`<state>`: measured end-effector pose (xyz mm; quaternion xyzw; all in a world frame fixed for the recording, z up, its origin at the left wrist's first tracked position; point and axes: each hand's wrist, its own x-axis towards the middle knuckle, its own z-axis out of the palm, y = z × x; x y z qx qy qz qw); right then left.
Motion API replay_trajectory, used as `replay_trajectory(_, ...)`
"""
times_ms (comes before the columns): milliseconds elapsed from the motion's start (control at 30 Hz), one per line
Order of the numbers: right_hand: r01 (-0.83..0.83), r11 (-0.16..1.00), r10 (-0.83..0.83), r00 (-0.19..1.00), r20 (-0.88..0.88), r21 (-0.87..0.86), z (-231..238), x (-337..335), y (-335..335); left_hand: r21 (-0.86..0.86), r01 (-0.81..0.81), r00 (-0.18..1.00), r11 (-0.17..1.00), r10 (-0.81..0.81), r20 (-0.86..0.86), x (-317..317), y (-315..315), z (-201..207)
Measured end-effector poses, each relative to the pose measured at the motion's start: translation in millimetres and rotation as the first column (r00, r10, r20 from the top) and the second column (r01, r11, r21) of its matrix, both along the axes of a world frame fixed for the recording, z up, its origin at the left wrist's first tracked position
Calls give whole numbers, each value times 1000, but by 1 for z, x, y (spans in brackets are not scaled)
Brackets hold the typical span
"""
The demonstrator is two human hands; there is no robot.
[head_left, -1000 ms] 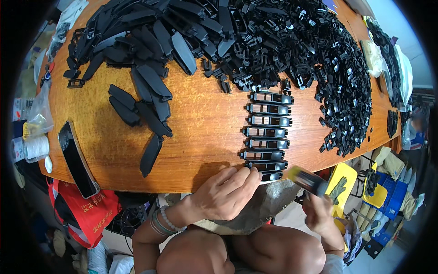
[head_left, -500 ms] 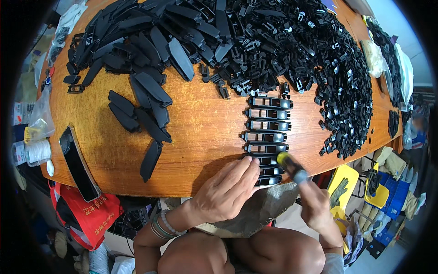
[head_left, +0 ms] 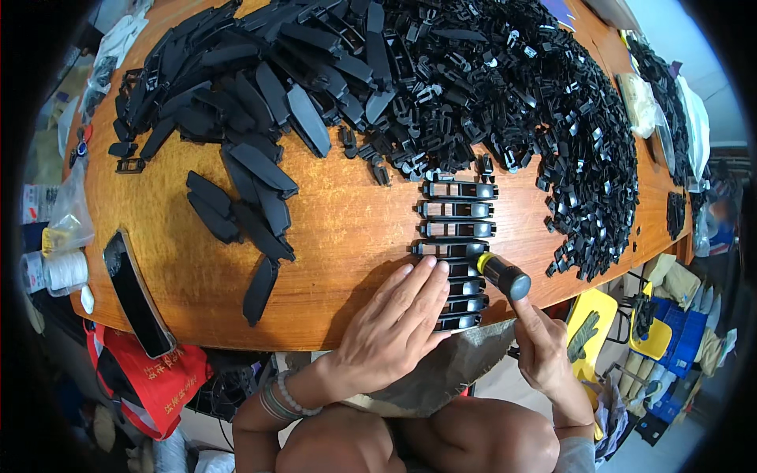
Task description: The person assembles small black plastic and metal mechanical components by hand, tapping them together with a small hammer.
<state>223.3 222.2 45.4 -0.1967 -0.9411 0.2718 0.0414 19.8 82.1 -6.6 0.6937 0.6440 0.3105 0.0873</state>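
Observation:
A row of narrow black plastic frames point(head_left: 457, 209) lies side by side near the table's front edge, running away from me. My left hand point(head_left: 394, 331) rests on the left ends of the nearer frames, fingers stretched out and lying flat. My right hand point(head_left: 544, 347) grips a short cylindrical tool point(head_left: 505, 276), yellow at one end and black at the other. The tool's yellow end is over the right end of a frame just beside my left fingertips. Whether it touches the frame I cannot tell. The tool's exact kind does not show clearly.
Long black covers point(head_left: 252, 98) are heaped at the far left, with several lying nearer point(head_left: 260, 288). A big pile of small black clips point(head_left: 583, 173) spreads across the far right. A phone point(head_left: 136, 292) lies at the left edge, above a red bag point(head_left: 150, 378).
My left hand and the tool have shifted about one frame farther along the row. The tool was smeared by motion before; now its black end shows sharply.

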Motion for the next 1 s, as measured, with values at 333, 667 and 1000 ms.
replay_trajectory(333,81,996,-81,997,9,-20,6,-17,3,-70,-18,998,997,22,52,-8,10,7)
replay_trajectory(667,95,994,-81,972,-221,55,8,-9,16,-46,13,1000,999,-12,25,-13,17,11)
replay_trajectory(1000,68,996,-70,996,-46,-58,-3,-22,18,-115,4,999,993,1,46,-16,26,11)
